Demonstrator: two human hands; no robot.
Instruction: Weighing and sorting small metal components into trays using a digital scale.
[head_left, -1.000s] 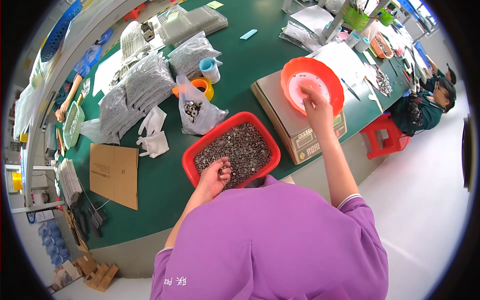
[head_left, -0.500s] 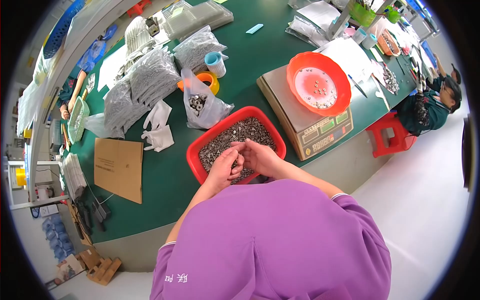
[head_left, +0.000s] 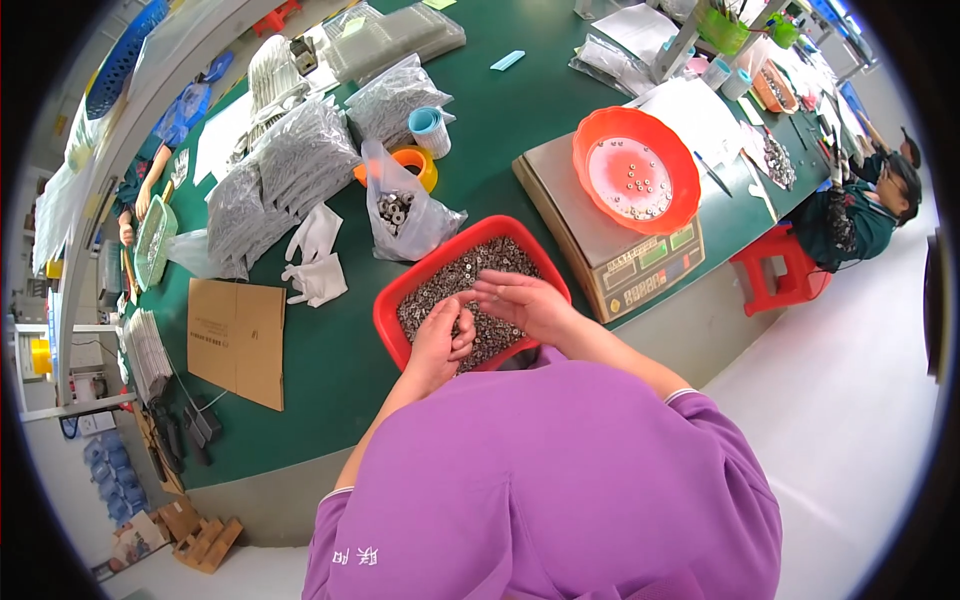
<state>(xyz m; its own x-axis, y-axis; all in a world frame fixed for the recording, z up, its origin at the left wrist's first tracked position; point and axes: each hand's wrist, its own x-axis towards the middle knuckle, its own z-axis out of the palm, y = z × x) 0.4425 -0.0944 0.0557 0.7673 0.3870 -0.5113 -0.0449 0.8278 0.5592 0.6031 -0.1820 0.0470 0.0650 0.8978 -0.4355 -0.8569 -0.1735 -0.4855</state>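
A red plastic tray [head_left: 388,335] full of small metal nut-like parts [head_left: 440,280] stands at the table's front edge. Over its near side, my left hand [head_left: 441,338] is closed, fingers curled toward the palm; what it holds, if anything, is hidden. My right hand [head_left: 528,304] is over the parts at the tray's right, fingers stretched out toward the left hand's fingertips. Behind the tray, a clear plastic bag [head_left: 420,230] contains larger metal rings. An orange-red scalloped bowl [head_left: 684,190] with several small metal parts rests on a weighing scale [head_left: 560,210] to the right.
Stuffed plastic bags [head_left: 285,170], white gloves [head_left: 318,278] and a cardboard sheet [head_left: 236,340] lie on the left of the green table [head_left: 500,130]. A tape roll [head_left: 425,165] is behind the clear bag. Another person [head_left: 865,220] sits at the far right by a red stool [head_left: 775,275].
My hands have drawn slightly apart. The left hand has shifted a little toward the near left, while the right hand's fingers have straightened and spread from around the left.
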